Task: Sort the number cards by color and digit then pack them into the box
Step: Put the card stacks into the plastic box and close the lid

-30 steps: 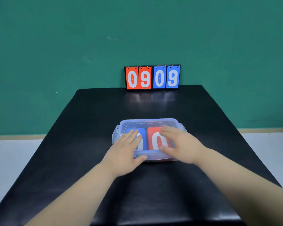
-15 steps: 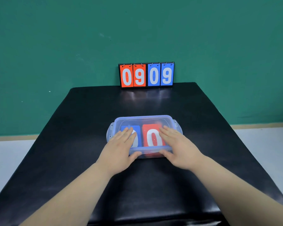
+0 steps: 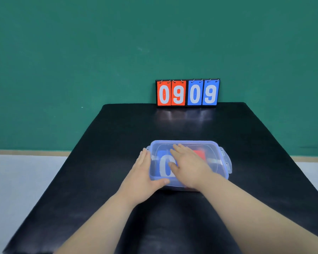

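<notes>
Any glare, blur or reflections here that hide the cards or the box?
Head view: even light, no hard shadows; the glossy black table mirrors the scoreboard faintly near its far edge; the cloudy box lid softens the blue card and red card beneath; the right hand on the lid hides most of the red card; scoreboard digits read sharp.
</notes>
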